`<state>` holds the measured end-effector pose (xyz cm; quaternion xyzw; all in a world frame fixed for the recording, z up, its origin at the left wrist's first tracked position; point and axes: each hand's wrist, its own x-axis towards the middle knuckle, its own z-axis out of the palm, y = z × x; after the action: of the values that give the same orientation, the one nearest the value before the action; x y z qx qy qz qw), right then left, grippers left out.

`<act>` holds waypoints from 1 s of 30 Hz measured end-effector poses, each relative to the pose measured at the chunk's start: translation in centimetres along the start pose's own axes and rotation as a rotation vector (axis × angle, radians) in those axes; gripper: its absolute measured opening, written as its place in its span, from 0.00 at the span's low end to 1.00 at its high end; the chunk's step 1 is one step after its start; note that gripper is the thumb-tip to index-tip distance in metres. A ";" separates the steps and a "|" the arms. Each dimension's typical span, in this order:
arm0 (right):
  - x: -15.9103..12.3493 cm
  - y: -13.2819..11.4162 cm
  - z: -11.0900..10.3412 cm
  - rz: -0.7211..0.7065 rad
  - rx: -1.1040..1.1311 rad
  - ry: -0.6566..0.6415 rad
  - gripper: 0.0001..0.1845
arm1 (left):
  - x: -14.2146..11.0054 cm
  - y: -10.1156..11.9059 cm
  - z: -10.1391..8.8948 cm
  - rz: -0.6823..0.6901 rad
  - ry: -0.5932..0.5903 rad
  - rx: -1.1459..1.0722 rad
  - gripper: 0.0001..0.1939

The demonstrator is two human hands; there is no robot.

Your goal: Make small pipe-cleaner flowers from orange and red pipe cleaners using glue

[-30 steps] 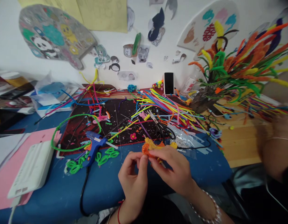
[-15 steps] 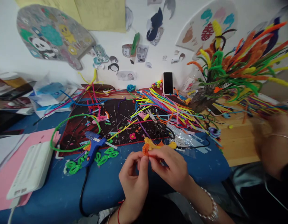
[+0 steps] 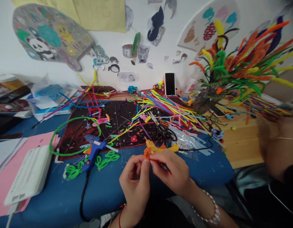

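Observation:
Both hands meet over the table's near edge, pinching a small orange fuzzy pipe-cleaner piece (image 3: 147, 152) that looks curled. My left hand (image 3: 135, 180) grips it between thumb and forefinger from the left. From the other side, my right hand (image 3: 171, 171) holds it with its fingertips, and its lower part is hidden by the fingers. Just beyond lies a yellow glue gun (image 3: 173, 148), partly covered by my right hand. To the left rests a blue glue gun (image 3: 96, 148) among green pipe-cleaner loops (image 3: 74, 171).
Black-handled scissors (image 3: 160, 126) and a pile of coloured pipe cleaners (image 3: 165, 106) lie on a dark mat (image 3: 77, 136). A white power bank (image 3: 29, 174) sits left. A phone (image 3: 170, 84) stands by the wall. At right are fuzzy stems (image 3: 251, 63) and another person's blurred arm (image 3: 279, 145).
The whole view has shifted slightly. My hands keep the same pinch on the orange piece, which appears turned a little. The other person's hand at right is blurred in both frames.

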<state>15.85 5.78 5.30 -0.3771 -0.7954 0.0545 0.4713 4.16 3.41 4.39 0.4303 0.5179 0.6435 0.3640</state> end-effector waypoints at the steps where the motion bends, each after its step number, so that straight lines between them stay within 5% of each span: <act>1: 0.0 0.0 0.0 0.001 0.005 0.019 0.06 | 0.0 0.0 0.0 -0.003 0.007 0.000 0.04; 6: 0.1 -0.1 -0.4 0.040 0.023 0.072 0.07 | 0.2 -0.3 -0.3 -0.024 0.018 -0.030 0.04; 18: 1.0 0.5 -1.9 -0.059 0.056 -0.051 0.05 | 2.0 -0.2 -2.5 -0.221 -0.252 -0.124 0.06; 30: 0.5 1.3 -1.7 -0.052 0.055 -0.121 0.09 | 2.5 0.2 -3.0 -0.197 -0.298 -0.046 0.06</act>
<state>17.78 6.60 5.98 -0.3392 -0.8301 0.0867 0.4339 0.47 4.63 4.76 0.4597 0.4831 0.5457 0.5076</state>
